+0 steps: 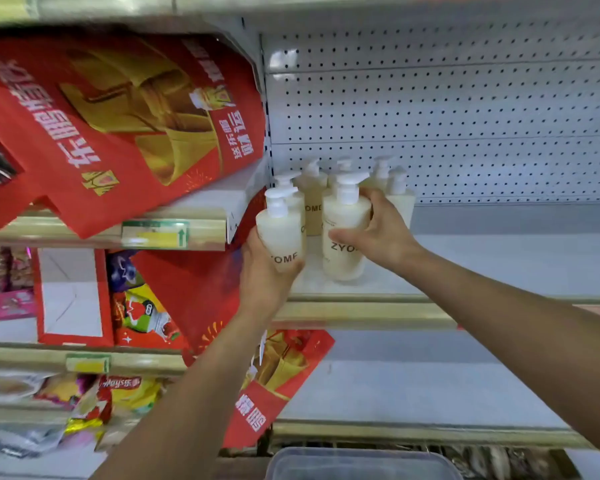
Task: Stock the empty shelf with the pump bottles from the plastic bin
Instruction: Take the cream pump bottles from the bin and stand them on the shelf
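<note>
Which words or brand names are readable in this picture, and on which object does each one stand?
"YOME": front-left bottle
"ZYO": front-right bottle
"OME": rear bottle
"Lays乐事": snack bag
"送东鹏 财运": red bag; its larger characters are partly blurred
Price tags: too blurred to read

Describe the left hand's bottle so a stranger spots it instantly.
Find the white pegboard-backed shelf. At its left end cluster cream plastic pump bottles. It is the front-left one, alone gripped by its base in the left hand.
</note>
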